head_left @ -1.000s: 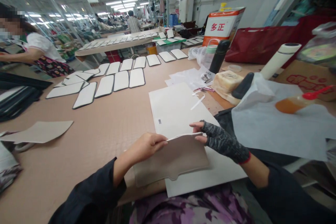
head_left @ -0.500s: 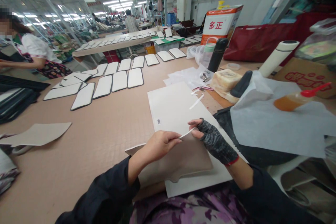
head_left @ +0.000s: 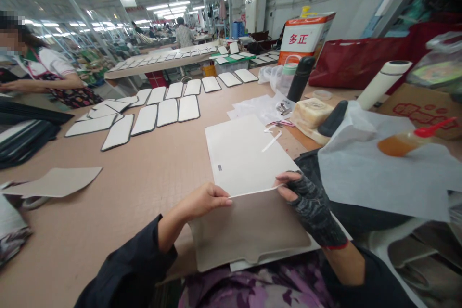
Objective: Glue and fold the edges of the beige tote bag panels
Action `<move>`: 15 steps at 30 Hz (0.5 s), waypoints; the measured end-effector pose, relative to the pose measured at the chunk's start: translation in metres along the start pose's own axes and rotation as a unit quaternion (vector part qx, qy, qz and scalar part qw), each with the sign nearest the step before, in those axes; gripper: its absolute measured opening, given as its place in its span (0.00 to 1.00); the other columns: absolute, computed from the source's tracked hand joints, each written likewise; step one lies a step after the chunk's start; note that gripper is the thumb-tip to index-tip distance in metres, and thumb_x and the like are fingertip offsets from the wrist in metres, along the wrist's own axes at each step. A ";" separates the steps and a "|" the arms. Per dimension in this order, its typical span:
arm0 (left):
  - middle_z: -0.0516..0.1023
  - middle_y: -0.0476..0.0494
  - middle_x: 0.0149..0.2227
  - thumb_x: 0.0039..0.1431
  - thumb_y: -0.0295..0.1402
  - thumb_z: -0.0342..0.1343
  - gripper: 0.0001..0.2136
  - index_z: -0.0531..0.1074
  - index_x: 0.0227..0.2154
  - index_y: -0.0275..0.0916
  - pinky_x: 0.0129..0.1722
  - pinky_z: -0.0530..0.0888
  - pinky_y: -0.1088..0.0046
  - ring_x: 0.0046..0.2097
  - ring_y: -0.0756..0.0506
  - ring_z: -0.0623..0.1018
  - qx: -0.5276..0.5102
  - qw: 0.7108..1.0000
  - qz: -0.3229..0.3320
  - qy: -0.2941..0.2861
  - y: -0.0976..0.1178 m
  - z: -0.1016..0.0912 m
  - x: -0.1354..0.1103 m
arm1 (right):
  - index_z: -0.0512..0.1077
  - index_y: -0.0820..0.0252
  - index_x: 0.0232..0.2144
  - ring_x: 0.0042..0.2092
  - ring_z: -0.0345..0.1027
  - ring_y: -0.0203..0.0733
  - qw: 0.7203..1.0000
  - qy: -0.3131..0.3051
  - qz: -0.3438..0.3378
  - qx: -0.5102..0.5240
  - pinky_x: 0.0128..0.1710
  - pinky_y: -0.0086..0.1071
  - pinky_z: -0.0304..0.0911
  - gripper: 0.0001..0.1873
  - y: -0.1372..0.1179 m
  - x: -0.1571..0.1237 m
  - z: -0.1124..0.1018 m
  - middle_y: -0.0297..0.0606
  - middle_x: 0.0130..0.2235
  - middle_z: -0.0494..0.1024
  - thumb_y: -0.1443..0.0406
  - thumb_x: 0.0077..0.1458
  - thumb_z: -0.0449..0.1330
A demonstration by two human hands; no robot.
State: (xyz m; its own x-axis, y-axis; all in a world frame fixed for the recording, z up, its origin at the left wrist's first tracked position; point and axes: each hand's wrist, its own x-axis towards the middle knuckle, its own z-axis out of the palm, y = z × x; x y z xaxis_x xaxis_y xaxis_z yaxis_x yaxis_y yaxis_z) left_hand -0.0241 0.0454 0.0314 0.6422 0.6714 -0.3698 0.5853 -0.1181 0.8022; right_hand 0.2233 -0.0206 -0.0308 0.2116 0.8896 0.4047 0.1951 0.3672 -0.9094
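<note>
A beige flat leather-like panel (head_left: 249, 231) lies at the near table edge, partly over a white sheet (head_left: 243, 154). My left hand (head_left: 204, 200) pinches the panel's far edge at its left end. My right hand (head_left: 306, 197), in a dark fingerless glove, pinches the same edge at its right end. A thin white strip runs along that edge between the two hands.
Rows of white panels with dark rims (head_left: 159, 110) cover the middle of the table. A beige piece (head_left: 54, 181) lies at left. At right stand a black flask (head_left: 300, 78), a white tube (head_left: 382, 84), an orange glue bottle (head_left: 407, 142) on white fabric, and a tin (head_left: 305, 36). A person (head_left: 43, 72) works at far left.
The panel was lifted and tilted half a second ago; now it lies flatter and nearer to me. Both hands have moved apart along its far edge.
</note>
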 end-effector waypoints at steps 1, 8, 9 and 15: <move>0.60 0.53 0.18 0.49 0.46 0.55 0.18 0.71 0.20 0.32 0.22 0.57 0.79 0.23 0.54 0.59 0.001 1.000 -0.012 0.004 -0.006 -0.002 -0.006 | 0.69 0.54 0.36 0.37 0.68 0.41 1.000 0.013 0.010 -0.007 0.40 0.36 0.65 0.08 0.003 -0.002 -0.004 0.36 0.34 0.73 0.62 0.51 0.57; 0.70 0.50 0.21 0.54 0.42 0.52 0.16 0.75 0.26 0.33 0.25 0.62 0.79 0.25 0.52 0.67 0.048 0.997 -0.022 0.053 -0.018 0.004 -0.041 | 0.68 0.50 0.35 0.37 0.67 0.45 0.995 0.073 0.041 -0.052 0.40 0.42 0.63 0.08 0.004 -0.020 -0.037 0.36 0.34 0.73 0.59 0.50 0.58; 0.73 0.49 0.23 0.55 0.41 0.51 0.15 0.75 0.28 0.34 0.26 0.64 0.79 0.27 0.51 0.69 0.083 0.994 0.000 0.072 -0.015 0.007 -0.046 | 0.67 0.49 0.35 0.37 0.67 0.46 0.994 0.082 0.044 -0.055 0.41 0.43 0.62 0.08 0.002 -0.023 -0.041 0.36 0.35 0.72 0.59 0.50 0.58; 0.78 0.45 0.33 0.62 0.35 0.44 0.13 0.72 0.40 0.39 0.32 0.68 0.78 0.33 0.49 0.76 0.326 0.909 0.182 0.183 0.011 0.023 -0.070 | 0.66 0.47 0.37 0.37 0.64 0.47 0.991 0.128 0.036 -0.023 0.42 0.45 0.60 0.09 -0.002 -0.037 -0.061 0.37 0.34 0.69 0.61 0.50 0.58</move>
State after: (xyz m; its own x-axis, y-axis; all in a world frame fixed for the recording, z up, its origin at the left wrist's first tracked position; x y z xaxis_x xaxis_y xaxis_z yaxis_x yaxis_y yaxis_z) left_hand -0.0514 -0.0198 0.0557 0.7139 0.6859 0.1407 0.6132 -0.7095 0.3472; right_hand 0.2735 -0.0706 -0.0381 0.4608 0.8136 0.3545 0.2126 0.2866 -0.9342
